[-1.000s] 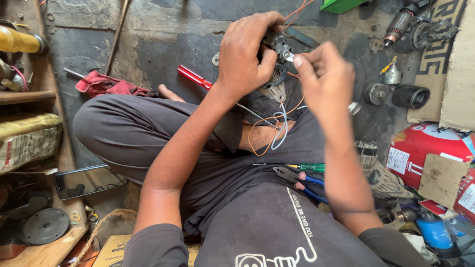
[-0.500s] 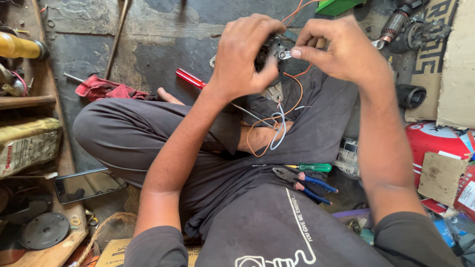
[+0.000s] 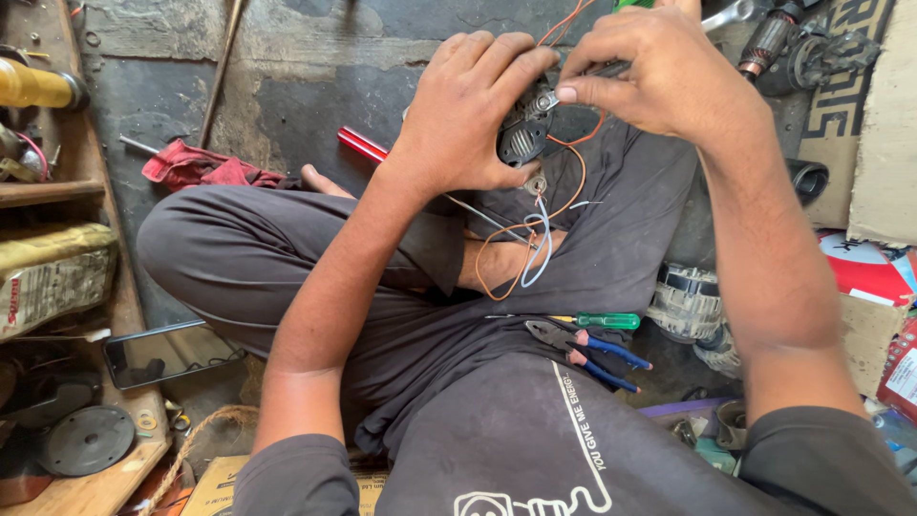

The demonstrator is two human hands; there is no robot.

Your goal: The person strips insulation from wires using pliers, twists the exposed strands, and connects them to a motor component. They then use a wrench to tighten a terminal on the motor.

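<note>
Head view: the left hand [image 3: 468, 119] wraps around a small dark motor part [image 3: 523, 134], fingers curled over its top and thumb beneath, holding it above the crossed legs near the top middle of the frame. The right hand [image 3: 659, 76] meets it from the right, thumb and forefinger pressed together on a small metal piece [image 3: 546, 98] at the part's upper edge. Orange and white wires [image 3: 535, 229] hang from the part in loose loops down to the lap, touching the trousers.

Open room is scarce. The bare floor [image 3: 315, 86] shows only in a patch to the left of and above the left hand; a red screwdriver [image 3: 361, 145] lies on it just beside the left wrist, and a red rag [image 3: 196, 167] rests next to the knee. Both forearms close in the lap from either side. Between them, on the trousers, lie a green-handled screwdriver [image 3: 592, 321] and blue-handled pliers [image 3: 587, 349], just beside each other and well below the hands.

On the left edge a wooden shelf [image 3: 105, 306] carries a phone [image 3: 158, 354] and a dark disc [image 3: 91, 441]. At the right, near the right elbow, a ribbed metal motor housing [image 3: 688, 306] sits on the floor, with a rotor [image 3: 769, 38] at the top right corner, close to the right hand.
</note>
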